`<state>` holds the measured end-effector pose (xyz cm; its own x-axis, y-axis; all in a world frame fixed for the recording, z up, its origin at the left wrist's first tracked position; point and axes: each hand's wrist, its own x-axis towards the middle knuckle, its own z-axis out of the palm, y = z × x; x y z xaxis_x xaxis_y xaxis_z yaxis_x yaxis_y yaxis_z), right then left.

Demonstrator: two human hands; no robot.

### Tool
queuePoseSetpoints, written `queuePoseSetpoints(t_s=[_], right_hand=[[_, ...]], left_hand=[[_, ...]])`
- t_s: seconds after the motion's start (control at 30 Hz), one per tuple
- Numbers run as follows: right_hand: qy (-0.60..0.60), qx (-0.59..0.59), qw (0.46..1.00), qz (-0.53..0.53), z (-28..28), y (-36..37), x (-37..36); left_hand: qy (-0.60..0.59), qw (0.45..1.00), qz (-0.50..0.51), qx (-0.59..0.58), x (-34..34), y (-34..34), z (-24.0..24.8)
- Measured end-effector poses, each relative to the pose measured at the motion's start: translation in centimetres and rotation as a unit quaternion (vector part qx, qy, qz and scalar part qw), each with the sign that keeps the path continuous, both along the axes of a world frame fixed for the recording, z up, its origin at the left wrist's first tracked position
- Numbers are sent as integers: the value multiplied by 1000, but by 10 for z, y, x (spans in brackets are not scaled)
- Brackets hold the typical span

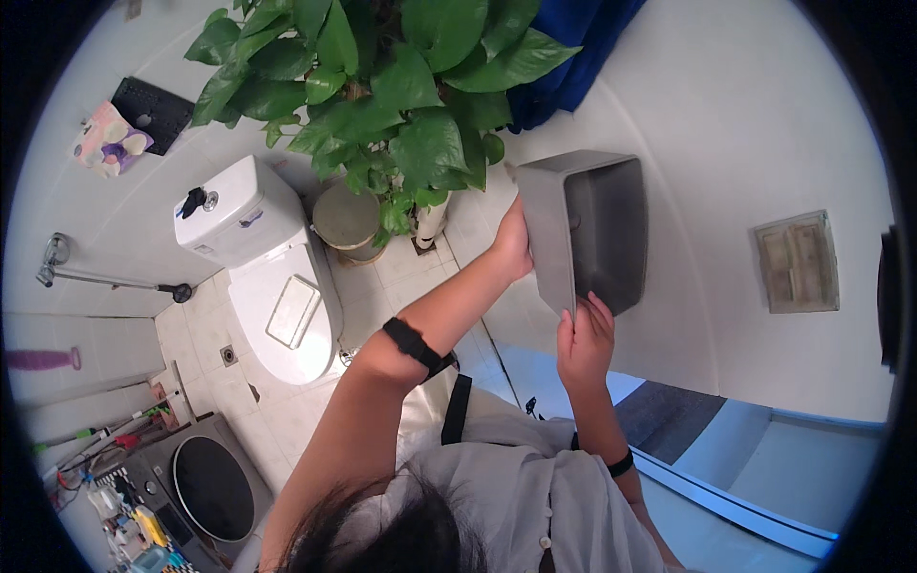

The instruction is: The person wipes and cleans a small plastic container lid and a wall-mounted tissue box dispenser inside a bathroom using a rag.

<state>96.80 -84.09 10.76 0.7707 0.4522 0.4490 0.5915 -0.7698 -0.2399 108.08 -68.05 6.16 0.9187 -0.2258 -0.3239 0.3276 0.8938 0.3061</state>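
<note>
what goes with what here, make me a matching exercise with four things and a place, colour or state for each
1. washing machine
2. grey bin
3. leafy plant
4. toilet

A. green, at the picture's top
B. white, left of centre
C. at the picture's lower left
D. touched by the left hand and right hand

Pairs: 1-C, 2-D, 3-A, 4-B

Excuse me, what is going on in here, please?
A person is holding a grey box with both hands, its open side facing right. The left hand is against its outside, fingers partly hidden; the right hand grips the near rim. A leafy plant is beyond, and a toilet stands to the left.
</note>
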Motion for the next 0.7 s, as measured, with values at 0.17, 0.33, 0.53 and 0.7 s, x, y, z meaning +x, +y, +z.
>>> queuePoseSetpoints(t_s=[0.17, 0.33, 0.53, 0.7], right_hand=[[10, -14, 999, 28, 16, -5, 3], [25, -46, 997, 55, 22, -10, -5], [28, -20, 996, 79, 22, 0, -19], [-19, 11, 997, 71, 38, 16, -31]], left_hand=[[-13, 999, 19, 39, -33, 0, -24], [-17, 999, -12, -39, -68, 23, -39], [-8, 1000, -28, -3, -110, 43, -8], [-21, 997, -63, 38, -122, 42, -24]])
